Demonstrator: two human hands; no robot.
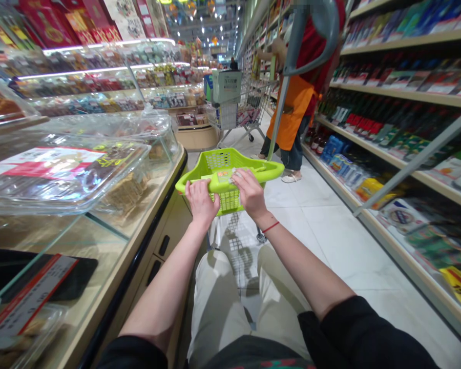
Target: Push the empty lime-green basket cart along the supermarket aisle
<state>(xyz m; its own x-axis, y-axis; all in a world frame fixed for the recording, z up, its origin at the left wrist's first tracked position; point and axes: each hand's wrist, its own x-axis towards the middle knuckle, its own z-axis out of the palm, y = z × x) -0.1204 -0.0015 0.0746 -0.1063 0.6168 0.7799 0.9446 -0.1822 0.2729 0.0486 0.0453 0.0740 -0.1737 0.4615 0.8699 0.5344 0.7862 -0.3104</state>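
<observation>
Beside the glass deli case (100, 228), left hand (202, 202) and right hand (250, 193) clench lime cart handle (261, 168); leftward drift could clip the glass.

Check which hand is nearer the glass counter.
Left. The left hand is on the lime-green cart handle, beside the glass counter; the right hand is further along it, farther away.

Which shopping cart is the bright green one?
The lime-green plastic basket cart, held by the left hand and right hand, right up close. The wire cart farther away is grey metal.
</observation>
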